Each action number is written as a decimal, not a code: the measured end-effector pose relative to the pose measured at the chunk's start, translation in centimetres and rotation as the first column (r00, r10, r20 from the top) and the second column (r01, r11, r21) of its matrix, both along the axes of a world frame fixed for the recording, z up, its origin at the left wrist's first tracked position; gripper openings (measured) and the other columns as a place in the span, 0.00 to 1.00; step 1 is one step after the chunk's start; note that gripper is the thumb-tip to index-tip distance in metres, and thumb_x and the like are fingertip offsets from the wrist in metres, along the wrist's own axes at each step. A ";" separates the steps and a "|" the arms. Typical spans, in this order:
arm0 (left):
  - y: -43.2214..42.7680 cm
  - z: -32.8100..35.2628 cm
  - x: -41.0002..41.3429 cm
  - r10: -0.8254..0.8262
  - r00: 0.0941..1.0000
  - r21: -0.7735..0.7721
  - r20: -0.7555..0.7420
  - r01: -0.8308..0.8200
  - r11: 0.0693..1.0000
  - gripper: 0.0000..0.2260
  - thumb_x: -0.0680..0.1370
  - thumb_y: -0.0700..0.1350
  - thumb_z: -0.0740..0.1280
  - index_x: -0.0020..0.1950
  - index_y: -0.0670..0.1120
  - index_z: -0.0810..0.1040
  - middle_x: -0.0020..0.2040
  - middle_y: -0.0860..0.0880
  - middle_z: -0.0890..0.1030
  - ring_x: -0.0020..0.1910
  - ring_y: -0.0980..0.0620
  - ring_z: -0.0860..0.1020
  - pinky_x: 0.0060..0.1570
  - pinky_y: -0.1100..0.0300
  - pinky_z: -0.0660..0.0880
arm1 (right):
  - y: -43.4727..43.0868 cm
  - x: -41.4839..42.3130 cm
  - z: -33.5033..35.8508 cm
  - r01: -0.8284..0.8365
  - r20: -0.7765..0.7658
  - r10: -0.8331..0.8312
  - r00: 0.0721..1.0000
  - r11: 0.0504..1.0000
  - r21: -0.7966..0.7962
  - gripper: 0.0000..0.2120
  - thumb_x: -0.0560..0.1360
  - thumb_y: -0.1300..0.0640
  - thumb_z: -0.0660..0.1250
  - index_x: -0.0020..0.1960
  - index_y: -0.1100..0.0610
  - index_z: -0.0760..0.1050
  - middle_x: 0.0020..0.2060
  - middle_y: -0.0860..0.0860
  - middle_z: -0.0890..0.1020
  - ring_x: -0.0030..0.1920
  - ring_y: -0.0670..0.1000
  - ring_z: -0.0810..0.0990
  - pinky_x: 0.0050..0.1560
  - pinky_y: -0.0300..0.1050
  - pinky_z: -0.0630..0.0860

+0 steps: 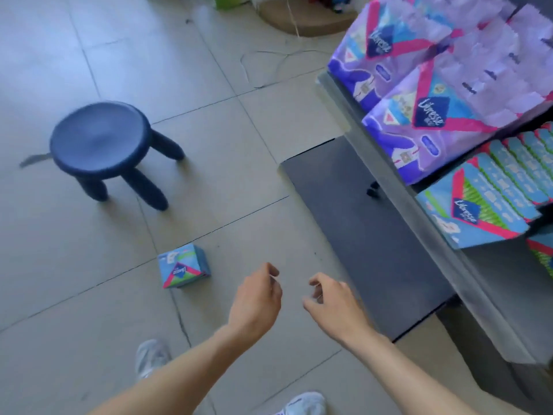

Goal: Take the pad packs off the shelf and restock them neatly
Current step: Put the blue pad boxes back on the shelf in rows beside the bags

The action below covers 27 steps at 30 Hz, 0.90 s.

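Observation:
A small blue pad pack (183,266) lies alone on the tiled floor, left of my hands. My left hand (257,298) hovers to its right with fingers loosely curled, holding nothing. My right hand (335,301) hangs beside it, also loosely curled and empty. On the grey shelf (386,163) at the right, purple pad packs (419,85) fill the upper level. A row of blue and green pad packs (493,199) stands on the level below.
A dark blue round stool (101,139) stands on the floor at the left. A dark grey base panel (368,235) juts out from the shelf foot. My white shoes (151,357) show at the bottom. Thin cords (269,64) trail across the far tiles.

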<state>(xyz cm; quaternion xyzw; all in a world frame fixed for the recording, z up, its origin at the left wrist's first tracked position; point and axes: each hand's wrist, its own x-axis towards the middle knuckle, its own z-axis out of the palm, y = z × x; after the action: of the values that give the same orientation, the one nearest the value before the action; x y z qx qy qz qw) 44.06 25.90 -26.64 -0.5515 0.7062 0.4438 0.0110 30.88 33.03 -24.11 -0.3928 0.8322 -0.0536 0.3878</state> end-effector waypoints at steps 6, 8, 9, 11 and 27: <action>-8.6 -4.4 12.6 0.276 0.959 0.071 0.066 -0.281 0.957 0.07 0.77 0.42 0.61 0.54 0.46 0.75 0.42 0.50 0.80 0.47 0.46 0.79 0.49 0.56 0.74 | -9.5 10.8 -3.7 0.014 0.180 -0.024 0.983 0.998 0.059 0.14 0.73 0.52 0.65 0.58 0.55 0.76 0.39 0.44 0.77 0.50 0.50 0.79 0.53 0.45 0.75; -10.7 -6.0 15.9 0.327 0.941 0.100 0.084 -0.335 0.937 0.07 0.77 0.42 0.61 0.52 0.45 0.75 0.44 0.48 0.80 0.48 0.44 0.78 0.48 0.56 0.73 | -11.9 13.3 -5.1 0.032 0.210 -0.051 0.976 0.995 0.095 0.13 0.74 0.53 0.66 0.57 0.55 0.76 0.40 0.45 0.78 0.51 0.50 0.78 0.51 0.43 0.73; -11.6 -6.8 17.5 0.362 0.929 0.124 0.084 -0.370 0.921 0.06 0.76 0.42 0.61 0.51 0.45 0.75 0.44 0.47 0.81 0.48 0.43 0.79 0.48 0.55 0.74 | -13.2 14.4 -5.8 0.035 0.219 -0.060 0.974 0.992 0.118 0.13 0.74 0.53 0.66 0.56 0.55 0.76 0.41 0.47 0.78 0.51 0.51 0.78 0.49 0.42 0.73; -13.4 -8.8 20.1 0.441 0.895 0.186 0.068 -0.446 0.876 0.05 0.76 0.42 0.62 0.49 0.45 0.75 0.45 0.45 0.82 0.47 0.43 0.80 0.49 0.53 0.75 | -15.9 16.1 -7.9 0.080 0.228 -0.111 0.967 0.987 0.138 0.12 0.73 0.53 0.67 0.54 0.56 0.77 0.44 0.51 0.81 0.51 0.52 0.79 0.50 0.43 0.74; -16.6 -33.5 24.5 0.621 0.762 0.314 0.187 -0.645 0.697 0.33 0.70 0.54 0.70 0.71 0.42 0.64 0.69 0.45 0.70 0.67 0.46 0.71 0.66 0.52 0.68 | -23.9 21.6 -33.7 0.148 0.187 -0.172 0.967 0.980 0.134 0.28 0.73 0.50 0.69 0.68 0.61 0.67 0.63 0.56 0.75 0.63 0.55 0.74 0.59 0.45 0.70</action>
<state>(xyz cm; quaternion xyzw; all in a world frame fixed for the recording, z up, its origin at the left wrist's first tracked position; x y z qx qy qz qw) 68.61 9.28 -60.14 -0.7630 0.3790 0.5233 -0.0182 52.49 9.14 -57.78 -0.2931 0.8201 -0.0737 0.4858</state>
